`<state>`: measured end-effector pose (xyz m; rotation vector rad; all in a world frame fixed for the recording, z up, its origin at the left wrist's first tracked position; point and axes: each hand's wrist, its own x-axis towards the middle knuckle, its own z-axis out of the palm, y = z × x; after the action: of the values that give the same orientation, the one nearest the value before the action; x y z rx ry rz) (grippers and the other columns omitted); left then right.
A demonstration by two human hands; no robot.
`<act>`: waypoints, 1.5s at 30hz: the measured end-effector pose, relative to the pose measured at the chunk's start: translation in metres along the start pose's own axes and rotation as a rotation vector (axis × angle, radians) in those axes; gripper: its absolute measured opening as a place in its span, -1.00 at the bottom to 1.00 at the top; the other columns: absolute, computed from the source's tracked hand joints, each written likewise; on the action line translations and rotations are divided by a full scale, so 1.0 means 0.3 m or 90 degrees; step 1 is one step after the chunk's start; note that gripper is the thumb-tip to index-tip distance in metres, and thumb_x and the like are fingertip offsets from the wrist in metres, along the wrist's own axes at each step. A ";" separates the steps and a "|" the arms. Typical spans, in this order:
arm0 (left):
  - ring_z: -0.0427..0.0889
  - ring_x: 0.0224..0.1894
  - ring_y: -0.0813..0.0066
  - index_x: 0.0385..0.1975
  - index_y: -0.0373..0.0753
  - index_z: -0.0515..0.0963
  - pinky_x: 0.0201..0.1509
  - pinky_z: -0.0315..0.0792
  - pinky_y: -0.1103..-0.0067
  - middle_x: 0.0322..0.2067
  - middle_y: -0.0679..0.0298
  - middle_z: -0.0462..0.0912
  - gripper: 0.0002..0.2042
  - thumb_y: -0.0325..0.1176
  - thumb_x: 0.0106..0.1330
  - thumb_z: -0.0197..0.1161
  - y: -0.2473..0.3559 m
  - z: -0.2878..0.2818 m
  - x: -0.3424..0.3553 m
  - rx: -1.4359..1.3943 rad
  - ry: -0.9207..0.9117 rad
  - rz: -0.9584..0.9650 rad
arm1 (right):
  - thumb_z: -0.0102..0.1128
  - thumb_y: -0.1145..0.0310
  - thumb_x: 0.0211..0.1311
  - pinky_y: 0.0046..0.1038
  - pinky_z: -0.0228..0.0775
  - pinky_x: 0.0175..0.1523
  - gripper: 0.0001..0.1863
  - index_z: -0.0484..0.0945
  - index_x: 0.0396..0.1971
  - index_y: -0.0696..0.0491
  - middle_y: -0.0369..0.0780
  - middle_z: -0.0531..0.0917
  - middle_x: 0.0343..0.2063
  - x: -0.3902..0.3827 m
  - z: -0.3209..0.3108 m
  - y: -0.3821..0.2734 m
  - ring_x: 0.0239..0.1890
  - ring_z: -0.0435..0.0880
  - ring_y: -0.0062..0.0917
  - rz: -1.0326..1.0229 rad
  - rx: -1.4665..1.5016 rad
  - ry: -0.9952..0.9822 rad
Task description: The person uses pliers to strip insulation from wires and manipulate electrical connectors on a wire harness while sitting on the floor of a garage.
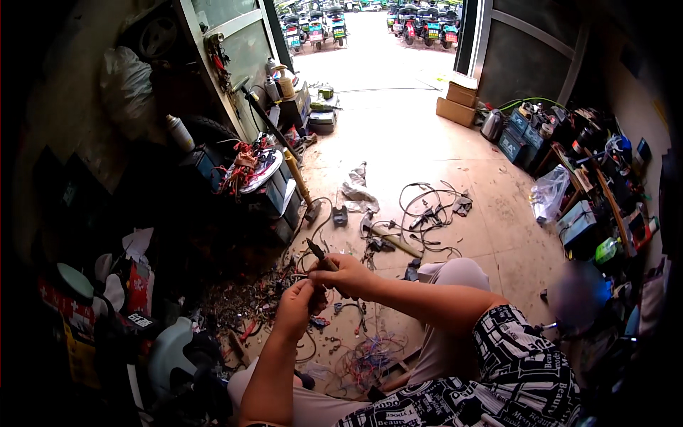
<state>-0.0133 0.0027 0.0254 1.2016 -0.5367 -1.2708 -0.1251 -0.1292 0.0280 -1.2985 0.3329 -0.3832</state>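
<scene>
My right hand [341, 274] is closed on a dark pointed hand tool [315, 249], its tip angled up and away from me; I cannot tell its exact kind. My left hand [297, 302] is pinched just below it, touching my right fingers; whatever it holds is hidden by the fingers. Below and around them on the floor lie scattered small parts [245, 299], tangled thin wires [363, 363] and short pieces of cable.
Looped black cables [420, 224], a crumpled plastic sheet [356, 188] and a short tube [398, 242] lie ahead. Piled batteries, tools and boxes [455, 107] line both sides, with a bottle [178, 132] at left. Parked scooters [434, 28] stand beyond the open doorway.
</scene>
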 end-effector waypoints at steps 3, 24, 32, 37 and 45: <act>0.39 -0.54 0.62 -0.22 -0.27 0.48 -0.48 0.32 0.66 -0.53 0.36 0.47 -0.81 -0.32 0.41 -0.04 0.020 0.014 0.003 -0.043 -0.020 -0.003 | 0.28 0.18 0.14 -0.59 0.31 -0.34 -0.70 0.55 -0.33 0.13 -0.33 0.58 -0.49 0.002 -0.030 -0.005 -0.44 0.47 -0.69 0.030 -0.053 -0.047; 0.29 -0.63 0.62 -0.36 -0.06 0.51 -0.60 0.15 0.69 -0.63 0.47 0.35 -0.79 -0.11 0.41 0.03 0.025 0.043 0.017 -0.202 0.013 -0.143 | 0.21 0.18 0.16 -0.47 0.30 -0.37 -0.67 0.48 -0.50 0.18 -0.20 0.52 -0.62 0.011 -0.026 0.039 -0.53 0.43 -0.55 -0.063 -0.222 0.092; 0.08 -0.83 0.69 -0.60 -0.12 0.34 -0.76 -0.06 0.69 -0.80 0.49 0.20 -0.72 -0.24 0.40 -0.01 -0.017 0.061 0.062 -0.133 0.019 0.003 | 0.22 0.16 0.15 -0.46 0.33 -0.40 -0.66 0.50 -0.49 0.19 -0.23 0.54 -0.60 0.052 -0.013 0.023 -0.51 0.48 -0.58 -0.015 -0.223 0.185; 0.07 -0.83 0.75 -0.62 -0.09 0.34 -0.76 -0.06 0.69 -0.79 0.54 0.20 -0.73 -0.27 0.38 0.02 -0.041 0.072 0.107 -0.036 0.119 0.075 | 0.23 0.20 0.12 -0.45 0.33 -0.44 -0.69 0.50 -0.51 0.19 -0.23 0.56 -0.61 0.123 -0.018 0.097 -0.56 0.48 -0.59 0.008 -0.115 0.214; 0.10 -0.77 0.79 -0.62 -0.11 0.33 -0.72 -0.03 0.72 -0.76 0.57 0.21 -0.73 -0.28 0.38 0.03 -0.098 0.117 0.091 0.085 0.119 0.146 | 0.27 0.26 0.08 -0.48 0.30 -0.51 -0.72 0.50 -0.57 0.18 -0.26 0.56 -0.65 0.179 -0.082 0.197 -0.62 0.45 -0.61 0.048 0.019 0.232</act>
<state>-0.0482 -0.0311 0.0036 1.3136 -0.6104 -0.9299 -0.0832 -0.1616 -0.0366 -1.1811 0.6782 -0.5595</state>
